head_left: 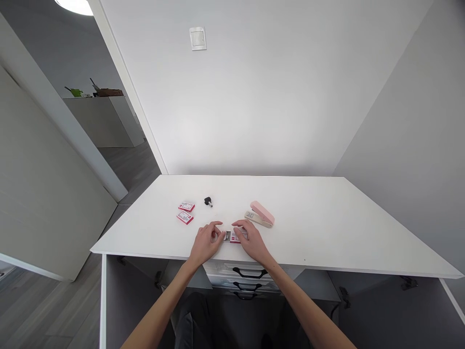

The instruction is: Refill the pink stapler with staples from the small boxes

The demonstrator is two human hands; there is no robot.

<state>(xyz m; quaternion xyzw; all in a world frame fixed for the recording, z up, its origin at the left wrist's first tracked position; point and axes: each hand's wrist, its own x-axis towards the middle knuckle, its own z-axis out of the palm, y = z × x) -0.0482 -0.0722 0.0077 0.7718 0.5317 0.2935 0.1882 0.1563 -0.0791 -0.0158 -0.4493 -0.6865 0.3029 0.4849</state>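
A small red-and-white staple box [234, 240] lies near the front of the white tabletop, its inner tray [227, 236] slid partly out to the left with grey metal inside. My right hand [251, 241] grips the sleeve of this box, thumb in front. At the tray's left end, the curled fingers and thumb of my left hand [206, 241] hold on; the exact contact is partly hidden. Just behind my right hand sits a pink and cream stapler [262, 213] with its top raised. Two more staple boxes [185, 216] [186, 206] lie to the left, beside a black-headed key [208, 201].
The white tabletop [327, 218] meets a wall at the back. Below its front edge are drawers with black handles [250, 273] and open cabinet compartments on both sides. A doorway stands at the left, and a light switch [198, 38] is on the wall.
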